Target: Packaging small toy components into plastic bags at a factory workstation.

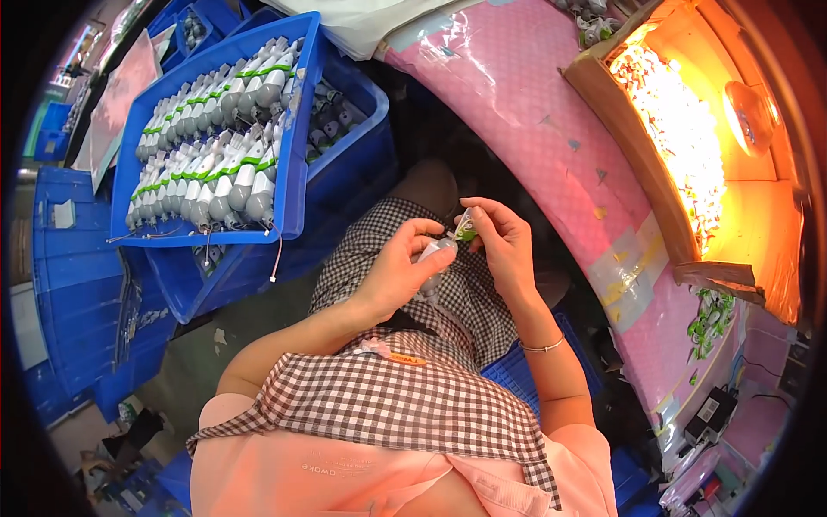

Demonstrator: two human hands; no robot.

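Bulb (444, 245) sat gripped in our left hand (394, 269); our right hand (509, 246) pinched a green piece (466, 227), clear of the pink table's edge (551, 178).

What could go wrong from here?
- The grey bulb is in the left hand above the lap, so a loose grip might drop it.
- The green-and-white piece is small and pinched in the right hand's fingertips; it could slip.
- A thin wire hangs over the edge of the blue tray and might snag a passing sleeve.
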